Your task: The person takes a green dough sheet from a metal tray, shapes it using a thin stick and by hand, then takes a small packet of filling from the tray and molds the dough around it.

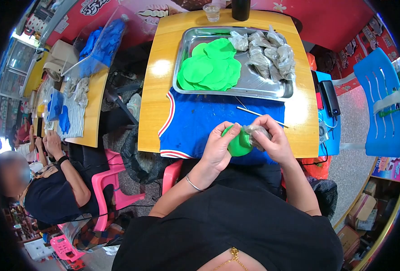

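Observation:
Above the table's near edge, my left hand (218,149) pinches a green round piece (239,143) between thumb and fingers. My right hand (274,139) has its fingers closed on a greyish plastic-wrapped bundle (258,135), which touches the right edge of the green piece. Beneath both hands lies a blue cloth (200,119) with red and white trim, and a thin stick (261,116) rests on it. Beyond the cloth, a metal tray (236,92) bears a pile of green round pieces (209,67) at left and several greyish wrapped bundles (272,56) at right.
A clear cup (212,12) and a dark bottle (241,10) stand at the wooden table's (152,99) far edge. Right of it are a black device (330,98) and a blue chair (380,104). At left, another person (51,194) works at a second table (93,104).

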